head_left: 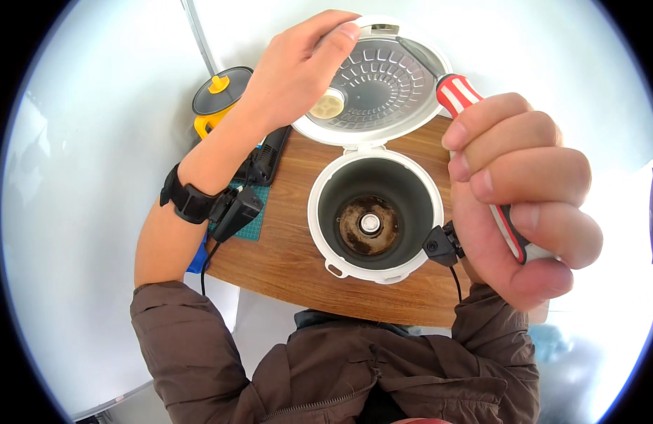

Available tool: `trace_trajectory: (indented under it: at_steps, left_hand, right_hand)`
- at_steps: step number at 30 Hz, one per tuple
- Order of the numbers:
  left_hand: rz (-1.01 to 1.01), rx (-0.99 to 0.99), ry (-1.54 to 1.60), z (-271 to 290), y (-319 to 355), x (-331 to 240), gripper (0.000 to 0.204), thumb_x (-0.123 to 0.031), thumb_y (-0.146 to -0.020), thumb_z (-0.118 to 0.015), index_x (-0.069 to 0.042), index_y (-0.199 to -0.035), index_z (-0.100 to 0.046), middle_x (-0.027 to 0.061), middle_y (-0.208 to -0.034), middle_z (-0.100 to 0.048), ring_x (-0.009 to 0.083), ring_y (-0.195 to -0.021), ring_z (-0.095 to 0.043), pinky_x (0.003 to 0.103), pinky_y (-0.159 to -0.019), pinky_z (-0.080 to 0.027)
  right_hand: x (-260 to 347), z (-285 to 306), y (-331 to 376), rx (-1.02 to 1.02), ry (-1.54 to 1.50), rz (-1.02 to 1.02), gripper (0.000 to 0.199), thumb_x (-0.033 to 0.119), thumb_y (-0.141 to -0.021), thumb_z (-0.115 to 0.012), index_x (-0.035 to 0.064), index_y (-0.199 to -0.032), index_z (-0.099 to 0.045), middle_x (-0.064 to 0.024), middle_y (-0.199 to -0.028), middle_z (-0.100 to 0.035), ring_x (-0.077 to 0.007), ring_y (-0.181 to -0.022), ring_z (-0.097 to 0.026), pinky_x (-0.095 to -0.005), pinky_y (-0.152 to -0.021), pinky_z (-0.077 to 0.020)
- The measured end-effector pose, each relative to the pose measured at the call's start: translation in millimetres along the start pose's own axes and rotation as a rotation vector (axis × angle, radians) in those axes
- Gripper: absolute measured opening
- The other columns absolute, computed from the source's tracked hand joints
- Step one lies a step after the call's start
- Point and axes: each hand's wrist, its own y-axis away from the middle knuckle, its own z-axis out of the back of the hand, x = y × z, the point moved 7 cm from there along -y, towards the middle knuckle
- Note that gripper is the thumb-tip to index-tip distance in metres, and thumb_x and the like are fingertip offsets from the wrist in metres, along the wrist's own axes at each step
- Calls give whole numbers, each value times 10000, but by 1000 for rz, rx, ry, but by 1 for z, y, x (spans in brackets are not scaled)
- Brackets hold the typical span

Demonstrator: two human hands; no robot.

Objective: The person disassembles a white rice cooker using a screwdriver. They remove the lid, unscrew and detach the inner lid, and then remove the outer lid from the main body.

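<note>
Screwdriver (482,152) in right hand (521,194), tip up-left toward lid (383,85).

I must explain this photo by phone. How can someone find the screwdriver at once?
Start at the round wooden table and the white rice cooker with its open lid. The screwdriver is in the right hand, its shaft reaching over that lid. Only it has a red-and-white striped handle.

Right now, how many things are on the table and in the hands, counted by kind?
Rice cooker with its lid open: 1
Screwdriver with a red and white handle, in the right hand: 1
Yellow and black jar: 1
Green mat: 1
Total: 4
</note>
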Motion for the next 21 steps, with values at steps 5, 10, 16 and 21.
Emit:
trace_trajectory:
  at_steps: [5,10,16,21]
  left_hand:
    - [26,19,-60,4,1,0,397,-371,-1063,-539,-60,-1278,-660,40,-897,-683,133,-829,-610,302,-786,-497]
    - [-21,-25,-35,2,1,-7,394,-387,-1052,-555,-67,-1247,-675,78,-909,-715,165,-813,-643,325,-758,-508]
    - [-35,-90,-104,10,8,-6,359,-372,-1038,-565,-77,-1194,-699,85,-799,-707,218,-710,-649,344,-697,-513]
    - [-86,-74,-93,5,2,-18,313,-300,-1031,-553,-60,-1174,-693,104,-780,-693,248,-710,-667,356,-675,-509]
  right_hand:
    - [-4,-6,-4,71,66,-23,426,470,-1105,-328,76,-1003,-455,-136,-899,-564,-225,-638,-525,-413,-611,-534]
    - [-10,-16,-7,83,124,-25,419,448,-1107,-370,67,-955,-453,-143,-871,-577,-224,-612,-533,-418,-599,-537]
    - [-17,-25,-21,149,112,-167,171,186,-1042,-503,59,-937,-461,-158,-870,-578,-235,-647,-544,-445,-633,-523]
    - [-42,10,-41,60,134,-368,136,151,-1023,-510,54,-943,-456,-158,-868,-576,-237,-655,-547,-445,-638,-524]
